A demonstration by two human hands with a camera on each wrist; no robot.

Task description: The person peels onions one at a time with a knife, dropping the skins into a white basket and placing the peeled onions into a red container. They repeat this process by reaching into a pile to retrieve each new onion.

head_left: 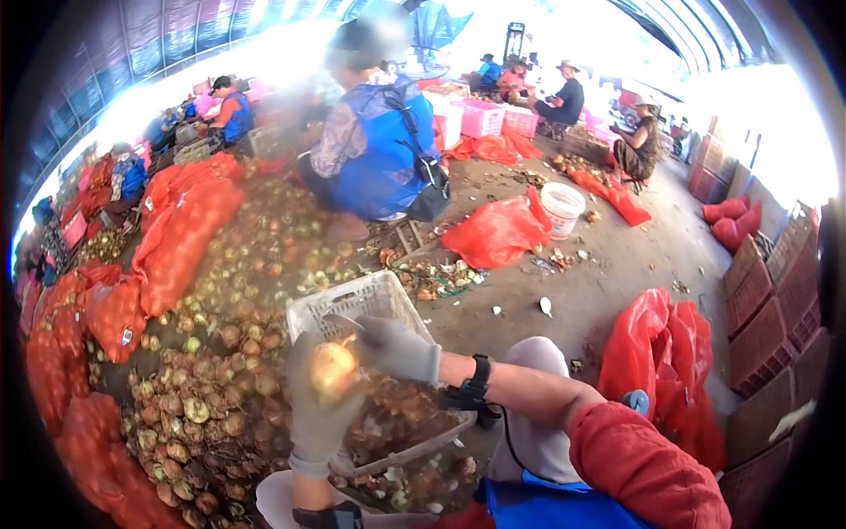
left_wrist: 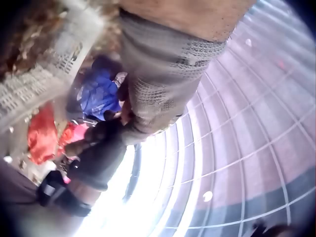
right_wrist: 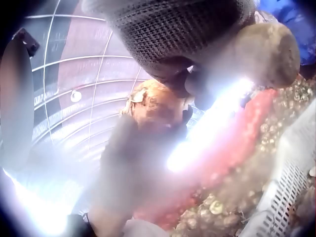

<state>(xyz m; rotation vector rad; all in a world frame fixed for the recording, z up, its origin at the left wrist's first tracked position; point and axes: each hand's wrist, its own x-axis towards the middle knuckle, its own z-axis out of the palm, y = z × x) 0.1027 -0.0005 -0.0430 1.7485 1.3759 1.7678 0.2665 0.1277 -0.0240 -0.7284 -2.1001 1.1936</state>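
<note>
My gloved left hand (head_left: 322,419) grips a yellow-brown onion (head_left: 333,368) above the crate's near left part. Close against the onion's right side, the gloved right hand (head_left: 392,346) has its fingers curled. In the right wrist view, that hand (right_wrist: 182,37) is above the onion (right_wrist: 155,106), around a thick brown handle (right_wrist: 270,54); the tool's other end is lost in glare. The left hand (right_wrist: 131,165) is blurred below the onion. The left wrist view shows the back of the left glove (left_wrist: 158,74) and the right glove (left_wrist: 101,158), with the onion hidden.
A white crate (head_left: 405,309) with peelings stands between my knees. Loose onions (head_left: 207,410) pile up at left beside red net sacks (head_left: 189,247). A person in blue (head_left: 383,145) sits ahead, near a white bucket (head_left: 562,210). Red bags (head_left: 656,353) and stacked crates (head_left: 762,335) are at right.
</note>
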